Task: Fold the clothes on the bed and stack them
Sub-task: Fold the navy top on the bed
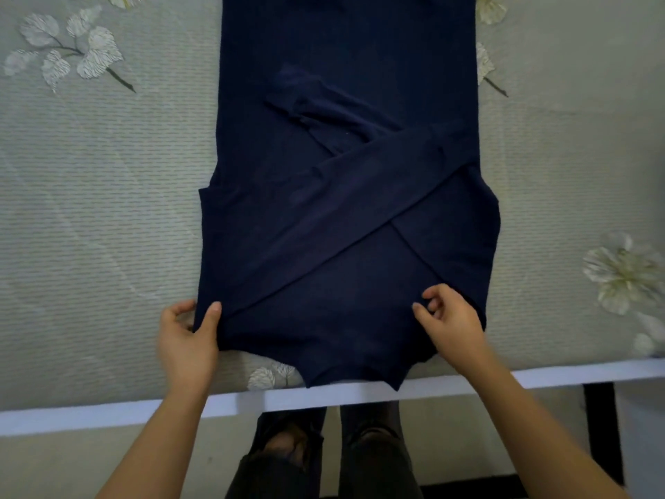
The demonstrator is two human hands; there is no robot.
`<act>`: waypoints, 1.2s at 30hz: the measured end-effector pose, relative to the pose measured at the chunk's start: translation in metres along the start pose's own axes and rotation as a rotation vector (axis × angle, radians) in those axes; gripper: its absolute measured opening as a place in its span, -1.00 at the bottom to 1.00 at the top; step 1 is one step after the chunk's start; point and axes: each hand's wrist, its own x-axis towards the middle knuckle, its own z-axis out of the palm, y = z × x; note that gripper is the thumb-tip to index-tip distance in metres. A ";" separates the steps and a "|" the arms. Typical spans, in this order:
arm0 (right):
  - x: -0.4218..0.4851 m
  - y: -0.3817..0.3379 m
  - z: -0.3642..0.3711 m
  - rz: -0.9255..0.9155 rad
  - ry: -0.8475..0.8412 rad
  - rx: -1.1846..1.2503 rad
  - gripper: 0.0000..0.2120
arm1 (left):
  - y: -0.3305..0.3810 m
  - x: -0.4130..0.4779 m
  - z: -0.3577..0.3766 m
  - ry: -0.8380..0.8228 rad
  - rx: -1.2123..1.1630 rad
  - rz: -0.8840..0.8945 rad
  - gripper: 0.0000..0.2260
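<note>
On the bed (108,210) — curled fingers (212,315) pinch the garment (342,210).

The navy garment (345,210) is soft, matt cloth, a fine knit with faint lengthwise ribbing and no shine. The bed cover (108,210) under it is pale woven fabric with a slight sheen, textured with rows of short dashes and printed with white flowers. A smooth white band (108,414) runs along the bed's near edge. The trousers (378,462) are dark, matt cloth, torn at one knee.
</note>
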 end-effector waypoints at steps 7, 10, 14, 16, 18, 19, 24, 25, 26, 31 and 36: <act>-0.051 0.044 0.011 -0.460 0.027 -0.406 -0.48 | -0.015 -0.027 0.008 -0.014 -0.354 -0.219 -0.63; -0.049 0.050 0.015 -0.504 0.044 -0.429 -0.55 | -0.020 -0.048 0.019 -0.067 -0.403 -0.272 -0.74; -0.040 0.045 0.010 -0.571 0.072 -0.415 -0.73 | -0.023 -0.065 0.025 -0.086 -0.408 -0.276 -0.86; -0.041 0.041 0.003 -0.555 -0.014 -0.389 -0.76 | -0.027 -0.070 0.020 -0.045 -0.400 -0.260 -0.84; -0.047 0.042 -0.007 -0.530 -0.089 -0.384 -0.80 | -0.030 -0.078 0.012 -0.026 -0.360 -0.246 -0.82; -0.053 0.043 -0.012 -0.522 -0.117 -0.385 -0.81 | -0.032 -0.084 0.007 -0.027 -0.338 -0.248 -0.81; -0.081 0.038 -0.044 -0.423 -0.271 -0.340 -0.79 | -0.029 -0.118 -0.016 -0.045 -0.282 -0.272 -0.82; -0.082 0.034 -0.051 -0.408 -0.302 -0.340 -0.79 | -0.026 -0.125 -0.019 -0.051 -0.284 -0.273 -0.81; -0.082 0.029 -0.059 -0.402 -0.328 -0.345 -0.79 | -0.022 -0.131 -0.022 -0.063 -0.292 -0.273 -0.82; -0.048 -0.002 -0.085 -0.377 -0.226 -0.278 -0.84 | 0.002 -0.120 -0.024 -0.141 -0.327 -0.237 -0.79; 0.013 -0.048 -0.108 -0.254 -0.058 0.028 -0.82 | 0.070 -0.071 -0.005 -0.138 -0.284 -0.096 -0.76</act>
